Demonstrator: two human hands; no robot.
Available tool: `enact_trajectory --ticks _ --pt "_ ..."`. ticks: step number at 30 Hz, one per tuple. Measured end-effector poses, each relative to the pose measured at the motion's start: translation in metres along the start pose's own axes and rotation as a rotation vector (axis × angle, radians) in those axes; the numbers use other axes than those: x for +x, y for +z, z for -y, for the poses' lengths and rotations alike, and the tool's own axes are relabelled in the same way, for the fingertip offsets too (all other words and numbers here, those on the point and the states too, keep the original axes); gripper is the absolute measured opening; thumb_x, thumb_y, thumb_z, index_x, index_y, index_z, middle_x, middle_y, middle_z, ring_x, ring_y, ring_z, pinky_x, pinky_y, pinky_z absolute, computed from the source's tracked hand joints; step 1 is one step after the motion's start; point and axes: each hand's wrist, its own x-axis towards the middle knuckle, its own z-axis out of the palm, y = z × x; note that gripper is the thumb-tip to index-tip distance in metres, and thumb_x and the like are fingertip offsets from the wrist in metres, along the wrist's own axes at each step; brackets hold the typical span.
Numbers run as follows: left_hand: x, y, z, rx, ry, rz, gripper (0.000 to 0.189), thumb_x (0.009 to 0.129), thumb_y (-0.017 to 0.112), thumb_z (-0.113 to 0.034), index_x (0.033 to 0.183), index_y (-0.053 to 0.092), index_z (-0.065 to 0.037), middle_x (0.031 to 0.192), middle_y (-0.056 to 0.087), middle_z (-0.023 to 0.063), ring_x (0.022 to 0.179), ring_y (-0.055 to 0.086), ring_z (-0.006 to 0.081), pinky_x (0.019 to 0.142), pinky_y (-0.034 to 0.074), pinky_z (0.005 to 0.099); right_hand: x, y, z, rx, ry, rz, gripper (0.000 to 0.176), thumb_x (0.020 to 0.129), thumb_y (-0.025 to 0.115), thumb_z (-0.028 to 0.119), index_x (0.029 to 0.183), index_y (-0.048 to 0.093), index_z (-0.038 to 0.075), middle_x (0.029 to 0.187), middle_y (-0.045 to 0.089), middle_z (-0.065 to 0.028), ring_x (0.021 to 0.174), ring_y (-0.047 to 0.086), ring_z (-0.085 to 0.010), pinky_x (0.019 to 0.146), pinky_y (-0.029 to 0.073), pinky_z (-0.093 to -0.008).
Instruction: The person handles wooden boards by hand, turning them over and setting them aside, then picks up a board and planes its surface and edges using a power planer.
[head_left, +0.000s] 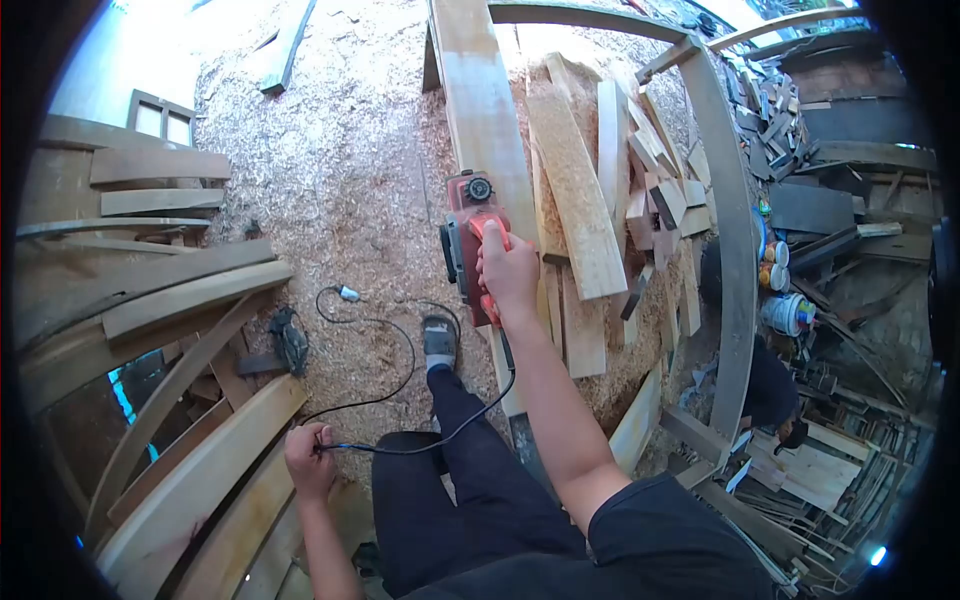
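Note:
My right hand (508, 270) is wrapped round the handle of a red electric hand planer (472, 212). The planer rests on a long pale wooden plank (480, 90) that runs away from me. From the planer's rear, a black power cord (470, 432) loops down across my legs to my left hand (310, 460), which is closed on it at the lower left. Past that hand, the cord winds over the shavings toward a white plug or connector (348, 293).
Wood shavings (300, 170) cover the ground. Loose boards (575, 190) and offcuts lie right of the plank, beside a wooden frame (735, 250). Curved timbers (200, 470) are stacked at left. Another person (770, 385) is bent over at the right, near paint buckets (785, 313).

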Motion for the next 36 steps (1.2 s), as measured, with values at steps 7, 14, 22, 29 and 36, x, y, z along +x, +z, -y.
enact_trajectory --ticks 7,14,22,29,36 --pt "0.095 -0.015 -0.025 0.021 0.068 -0.027 0.013 0.093 0.075 -0.011 0.087 0.066 -0.005 0.072 0.058 0.0099 0.066 0.054 0.0276 0.064 0.042 0.0399 0.066 0.030 0.054 -0.099 0.082 -0.001 0.062 0.101 0.054 0.051 0.091 0.074 -0.006 0.075 0.071 -0.0214 0.078 0.072 -0.0332 0.075 0.054 -0.0434" --pt "0.173 -0.025 -0.046 -0.041 0.088 -0.015 0.011 0.091 0.076 -0.009 0.088 0.067 -0.004 0.075 0.060 0.0115 0.067 0.056 0.0297 0.065 0.043 0.0416 0.133 0.059 0.110 -0.137 0.058 0.019 0.064 0.101 0.052 0.053 0.090 0.075 -0.006 0.072 0.072 -0.0184 0.073 0.072 -0.0306 0.073 0.055 -0.0431" --pt "0.303 -0.017 -0.039 -0.062 0.101 0.039 0.009 0.090 0.075 -0.007 0.087 0.066 -0.004 0.075 0.060 0.0113 0.070 0.057 0.0299 0.066 0.044 0.0416 0.231 0.107 0.179 -0.059 0.089 0.030 0.058 0.101 0.055 0.048 0.081 0.072 -0.003 0.061 0.065 -0.0100 0.050 0.063 -0.0197 0.051 0.050 -0.0362" --pt "0.420 -0.010 -0.024 -0.139 0.021 0.172 0.010 0.088 0.076 -0.007 0.089 0.067 -0.004 0.081 0.065 0.0133 0.074 0.061 0.0336 0.068 0.046 0.0433 0.323 0.153 0.242 0.076 0.148 0.010 0.053 0.102 0.057 0.044 0.072 0.067 0.002 0.058 0.061 -0.0040 0.045 0.057 -0.0122 0.043 0.044 -0.0300" --pt "0.518 -0.028 -0.025 -0.173 0.050 0.156 0.010 0.087 0.076 -0.004 0.091 0.068 -0.002 0.080 0.064 0.0122 0.072 0.063 0.0286 0.067 0.048 0.0391 0.411 0.194 0.309 0.119 0.107 0.010 0.050 0.101 0.058 0.044 0.069 0.060 0.006 0.059 0.058 -0.0032 0.044 0.052 -0.0122 0.041 0.041 -0.0299"
